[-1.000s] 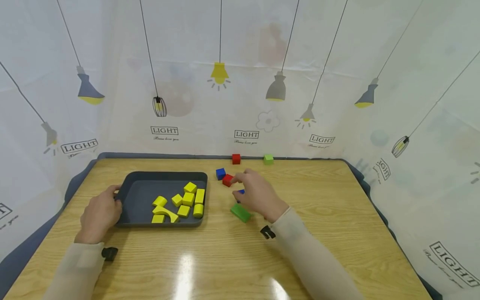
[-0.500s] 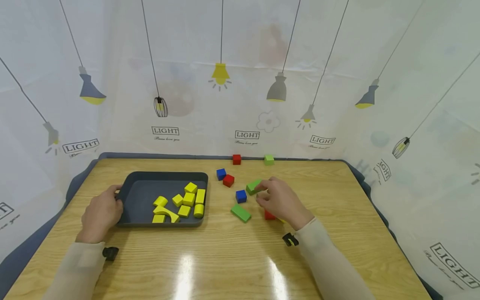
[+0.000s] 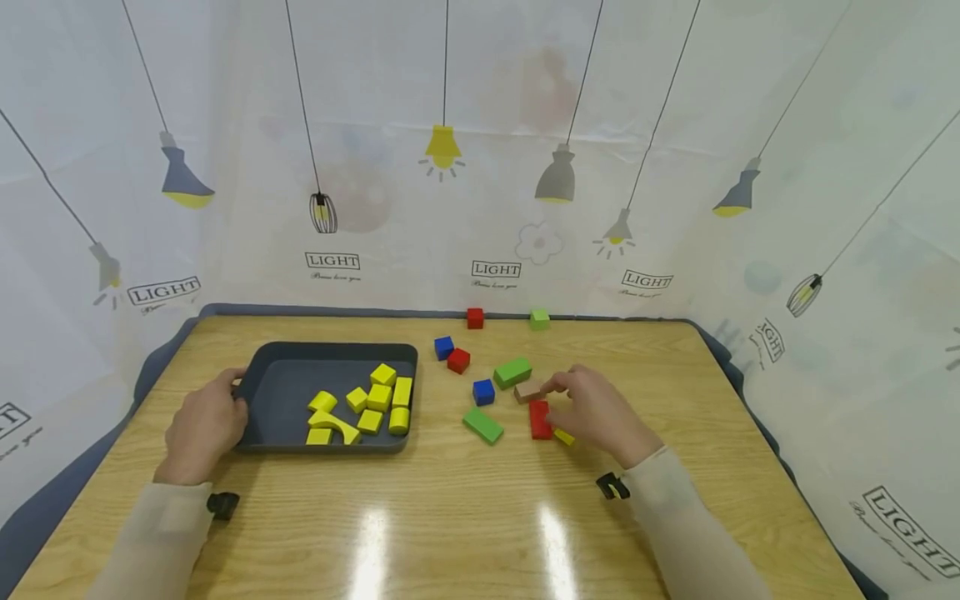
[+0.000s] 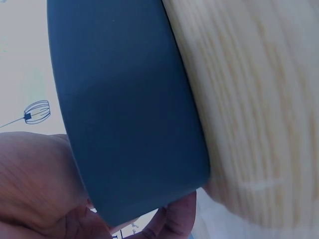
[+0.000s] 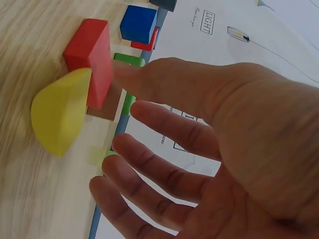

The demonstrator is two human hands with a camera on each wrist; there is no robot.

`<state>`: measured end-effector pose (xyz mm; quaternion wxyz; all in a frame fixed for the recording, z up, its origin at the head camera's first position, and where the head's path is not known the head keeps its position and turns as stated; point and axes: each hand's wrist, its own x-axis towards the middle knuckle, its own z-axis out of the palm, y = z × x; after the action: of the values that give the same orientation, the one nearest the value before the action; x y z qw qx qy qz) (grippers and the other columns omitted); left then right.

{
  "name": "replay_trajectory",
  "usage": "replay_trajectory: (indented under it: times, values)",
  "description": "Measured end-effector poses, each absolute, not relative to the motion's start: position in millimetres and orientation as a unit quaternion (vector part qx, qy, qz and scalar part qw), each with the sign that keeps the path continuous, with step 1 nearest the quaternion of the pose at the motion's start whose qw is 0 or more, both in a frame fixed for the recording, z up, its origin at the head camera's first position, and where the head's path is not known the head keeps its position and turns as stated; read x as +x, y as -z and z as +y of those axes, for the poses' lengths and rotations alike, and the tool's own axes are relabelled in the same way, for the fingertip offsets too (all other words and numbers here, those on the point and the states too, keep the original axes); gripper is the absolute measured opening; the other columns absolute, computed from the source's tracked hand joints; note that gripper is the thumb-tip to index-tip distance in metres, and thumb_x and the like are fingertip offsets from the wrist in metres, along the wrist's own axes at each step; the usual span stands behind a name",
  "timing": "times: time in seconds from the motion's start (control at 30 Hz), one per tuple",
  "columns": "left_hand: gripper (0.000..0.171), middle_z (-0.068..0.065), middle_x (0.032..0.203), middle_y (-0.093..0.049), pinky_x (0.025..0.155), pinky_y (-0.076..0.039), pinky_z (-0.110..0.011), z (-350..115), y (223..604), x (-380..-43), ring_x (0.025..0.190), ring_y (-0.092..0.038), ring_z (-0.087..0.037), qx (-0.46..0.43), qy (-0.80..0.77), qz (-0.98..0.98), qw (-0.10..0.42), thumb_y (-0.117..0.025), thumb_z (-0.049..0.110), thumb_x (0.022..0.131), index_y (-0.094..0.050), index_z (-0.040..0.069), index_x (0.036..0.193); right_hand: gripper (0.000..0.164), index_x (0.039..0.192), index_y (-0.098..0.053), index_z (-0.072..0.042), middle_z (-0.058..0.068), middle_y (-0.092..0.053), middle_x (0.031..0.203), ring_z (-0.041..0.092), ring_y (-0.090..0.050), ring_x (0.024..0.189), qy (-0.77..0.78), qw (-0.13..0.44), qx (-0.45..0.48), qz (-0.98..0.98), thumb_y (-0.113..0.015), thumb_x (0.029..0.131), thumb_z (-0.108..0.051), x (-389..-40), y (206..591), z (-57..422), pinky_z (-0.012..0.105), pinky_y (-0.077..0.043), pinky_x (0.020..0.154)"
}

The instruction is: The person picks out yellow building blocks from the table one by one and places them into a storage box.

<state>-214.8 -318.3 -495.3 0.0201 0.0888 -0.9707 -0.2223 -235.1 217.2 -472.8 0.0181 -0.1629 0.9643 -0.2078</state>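
My left hand [image 3: 202, 423] grips the left end of a dark grey tray [image 3: 277, 348], its fingers at the wall and rim; the left wrist view has the tray's side [image 4: 129, 114] in close-up. Yellow blocks [image 3: 379, 397] of several shapes lie in the tray's right part. Over the table, my right hand [image 3: 596, 410] has relaxed, spread fingers and holds nothing. Under and beside it are a red oblong block [image 3: 539, 420], a brown block [image 3: 528, 391] and a yellow half-round block [image 5: 62, 112], partly hidden by the hand in the head view.
Two green oblong blocks, one nearer [image 3: 482, 425] and one farther [image 3: 513, 372], lie with a blue cube [image 3: 483, 392] between tray and right hand. Behind are another blue cube [image 3: 444, 348], a red cube [image 3: 459, 360], and a red [image 3: 475, 318] and light green cube [image 3: 539, 319] at the back edge.
My right hand has moved right and toward me, from the blue and red cubes to the red oblong and yellow blocks, uncovering the green and brown blocks. My left hand stays on the tray.
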Motion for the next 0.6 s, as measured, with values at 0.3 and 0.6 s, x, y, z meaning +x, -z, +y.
replay_trajectory:
  times: [0.3,0.6]
  values:
    - [0.052,-0.028,0.134,-0.054,0.047,-0.039,-0.040,-317,495,-214,0.072,-0.059,-0.033,0.086,0.221,-0.971,0.025,-0.045,0.011,0.100,-0.040,0.007,0.151,0.035,0.112,-0.073,-0.013,0.008,-0.064,0.113,0.027,-0.062,0.100,0.193,0.050,-0.160,0.967,-0.085,0.081,-0.025,-230,472,230,0.042,-0.052,0.086]
    - [0.052,-0.027,0.134,-0.055,0.048,-0.040,-0.041,-318,495,-214,0.078,-0.060,-0.037,0.091,0.219,-0.971,0.022,-0.046,0.010,0.100,-0.039,0.007,0.152,0.040,0.112,-0.073,-0.012,0.008,-0.065,0.107,0.027,-0.063,0.098,0.182,0.052,-0.177,0.966,-0.087,0.080,-0.029,-227,473,236,0.042,-0.052,0.083]
